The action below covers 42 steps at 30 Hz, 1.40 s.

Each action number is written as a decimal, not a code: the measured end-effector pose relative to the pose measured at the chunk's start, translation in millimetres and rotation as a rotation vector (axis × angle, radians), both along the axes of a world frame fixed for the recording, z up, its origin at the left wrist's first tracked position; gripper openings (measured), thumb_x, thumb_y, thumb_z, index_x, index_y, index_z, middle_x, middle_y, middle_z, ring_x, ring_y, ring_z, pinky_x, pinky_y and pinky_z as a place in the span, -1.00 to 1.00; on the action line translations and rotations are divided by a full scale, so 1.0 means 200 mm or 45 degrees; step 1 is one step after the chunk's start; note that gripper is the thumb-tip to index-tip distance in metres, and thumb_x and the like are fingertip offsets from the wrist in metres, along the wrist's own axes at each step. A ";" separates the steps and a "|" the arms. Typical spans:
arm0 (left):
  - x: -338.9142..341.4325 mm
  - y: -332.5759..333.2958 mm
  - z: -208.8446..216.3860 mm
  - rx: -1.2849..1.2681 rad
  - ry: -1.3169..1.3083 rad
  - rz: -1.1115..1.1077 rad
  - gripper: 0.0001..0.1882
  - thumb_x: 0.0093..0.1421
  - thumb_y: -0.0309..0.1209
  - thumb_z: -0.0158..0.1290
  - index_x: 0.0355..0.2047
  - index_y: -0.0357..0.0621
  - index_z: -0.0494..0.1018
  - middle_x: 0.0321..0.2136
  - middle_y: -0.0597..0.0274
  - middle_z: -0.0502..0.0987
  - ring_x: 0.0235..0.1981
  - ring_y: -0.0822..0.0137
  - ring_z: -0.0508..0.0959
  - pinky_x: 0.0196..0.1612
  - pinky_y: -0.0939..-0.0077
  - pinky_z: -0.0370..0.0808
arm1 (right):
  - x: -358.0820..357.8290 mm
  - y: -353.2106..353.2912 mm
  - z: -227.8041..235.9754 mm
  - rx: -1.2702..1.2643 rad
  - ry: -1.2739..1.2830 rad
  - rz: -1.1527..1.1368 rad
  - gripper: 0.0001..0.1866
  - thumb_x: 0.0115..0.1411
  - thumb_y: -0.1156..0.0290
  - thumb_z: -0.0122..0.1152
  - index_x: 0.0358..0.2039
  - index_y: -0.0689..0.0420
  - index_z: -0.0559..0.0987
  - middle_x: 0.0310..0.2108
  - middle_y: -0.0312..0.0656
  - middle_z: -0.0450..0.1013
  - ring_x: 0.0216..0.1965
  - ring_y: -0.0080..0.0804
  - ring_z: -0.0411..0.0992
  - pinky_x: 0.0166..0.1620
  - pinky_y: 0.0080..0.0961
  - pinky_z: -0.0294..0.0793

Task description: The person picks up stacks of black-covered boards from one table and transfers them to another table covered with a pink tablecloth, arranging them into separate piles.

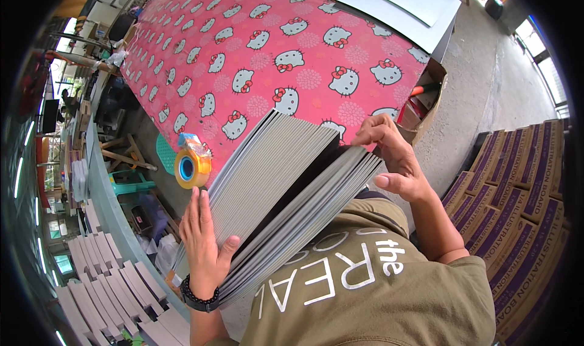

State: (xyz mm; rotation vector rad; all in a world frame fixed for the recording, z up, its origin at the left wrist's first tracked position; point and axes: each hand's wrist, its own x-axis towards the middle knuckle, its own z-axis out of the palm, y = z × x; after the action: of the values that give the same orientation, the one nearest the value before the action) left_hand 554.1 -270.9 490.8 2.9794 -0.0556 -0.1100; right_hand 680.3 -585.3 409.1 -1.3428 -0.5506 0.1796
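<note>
A thick stack of grey boards [267,169] stands on edge, tilted, between my body and the pink table. A dark gap splits it into a larger left part and a smaller right bundle [322,206]. My left hand [205,239] presses along the stack's left side, fingers straight and together, thumb on the board edges; a black beaded bracelet circles that wrist. At the far right corner, my right hand [392,157] has curled fingers at the top of the right bundle and its thumb by the outer boards. A roll of tape [192,168] lies at the table edge beside the stack.
The pink patterned table [243,48] spreads ahead, with white sheets [407,11] at its far right. An open carton [433,99] sits by its right side. Stacked printed boxes [517,218] stand right; cut board piles [109,285] and a green stool [131,185] are left.
</note>
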 end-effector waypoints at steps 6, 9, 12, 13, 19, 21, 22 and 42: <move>0.00 0.00 0.01 0.005 0.058 -0.012 -0.15 0.16 0.18 -0.31 0.24 -0.21 -0.13 0.22 -0.09 -0.05 0.16 -0.09 0.06 0.15 0.03 -0.07 | -0.01 0.03 -0.01 0.297 0.337 0.128 -0.32 -0.06 -0.01 0.14 -0.04 0.26 0.35 -0.26 -0.20 0.21 -0.20 -0.45 0.21 -0.09 -0.53 0.17; 0.00 0.00 0.01 0.005 0.033 -0.012 -0.16 0.16 0.18 -0.30 0.24 -0.20 -0.13 0.21 -0.09 -0.04 0.15 -0.09 0.07 0.15 0.03 -0.06 | 0.01 0.04 0.06 0.051 0.099 0.096 -0.21 -0.04 -0.12 0.07 0.04 0.28 0.33 -0.37 -0.24 0.14 -0.26 -0.43 0.19 -0.15 -0.53 0.19; -0.01 0.00 0.00 0.014 0.022 -0.012 -0.15 0.15 0.18 -0.29 0.24 -0.20 -0.12 0.21 -0.09 -0.03 0.15 -0.08 0.08 0.15 0.03 -0.05 | 0.01 0.05 0.07 -0.025 0.050 0.084 -0.21 -0.05 -0.14 0.05 0.03 0.26 0.38 -0.41 -0.25 0.11 -0.29 -0.42 0.18 -0.18 -0.51 0.20; -0.01 0.00 0.00 0.014 0.017 -0.015 -0.15 0.15 0.18 -0.29 0.24 -0.20 -0.12 0.21 -0.09 -0.02 0.15 -0.08 0.08 0.15 0.03 -0.05 | 0.01 0.04 0.06 -0.016 0.055 0.085 -0.22 -0.05 -0.13 0.05 0.02 0.26 0.39 -0.41 -0.25 0.11 -0.29 -0.42 0.18 -0.18 -0.51 0.20; -0.01 0.00 0.00 0.000 0.006 -0.009 -0.15 0.15 0.18 -0.30 0.24 -0.21 -0.11 0.21 -0.09 -0.02 0.15 -0.08 0.09 0.15 0.04 -0.05 | 0.00 0.04 0.02 0.046 0.048 -0.007 -0.33 -0.03 -0.05 0.06 -0.04 0.23 0.45 -0.37 -0.24 0.17 -0.27 -0.43 0.21 -0.14 -0.52 0.21; -0.01 0.00 0.00 -0.005 0.004 -0.007 -0.15 0.15 0.18 -0.30 0.24 -0.21 -0.11 0.21 -0.09 -0.02 0.15 -0.07 0.09 0.15 0.05 -0.05 | 0.00 0.04 0.02 0.053 0.030 -0.014 -0.36 -0.03 -0.03 0.06 -0.05 0.22 0.46 -0.35 -0.23 0.20 -0.26 -0.43 0.21 -0.12 -0.52 0.21; -0.01 0.00 0.00 -0.003 0.002 -0.006 -0.15 0.15 0.18 -0.30 0.24 -0.21 -0.11 0.21 -0.09 -0.02 0.15 -0.07 0.09 0.15 0.05 -0.05 | 0.00 0.03 0.02 0.047 0.015 -0.002 -0.37 -0.02 -0.02 0.06 -0.06 0.21 0.46 -0.33 -0.22 0.22 -0.25 -0.44 0.21 -0.11 -0.52 0.21; 0.00 0.01 0.01 -0.034 0.066 -0.025 -0.13 0.14 0.18 -0.27 0.25 -0.20 -0.16 0.22 -0.10 -0.05 0.17 -0.08 0.05 0.15 0.02 -0.07 | 0.03 0.02 0.02 -0.042 0.052 0.071 -0.35 -0.07 -0.02 0.10 -0.07 0.23 0.45 -0.38 -0.25 0.18 -0.29 -0.46 0.17 -0.18 -0.55 0.17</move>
State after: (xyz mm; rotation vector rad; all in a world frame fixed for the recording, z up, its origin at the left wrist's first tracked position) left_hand 553.8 -268.1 492.9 2.9481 -0.0793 -0.1875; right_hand 685.8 -580.5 413.1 -1.3536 -0.5531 0.2617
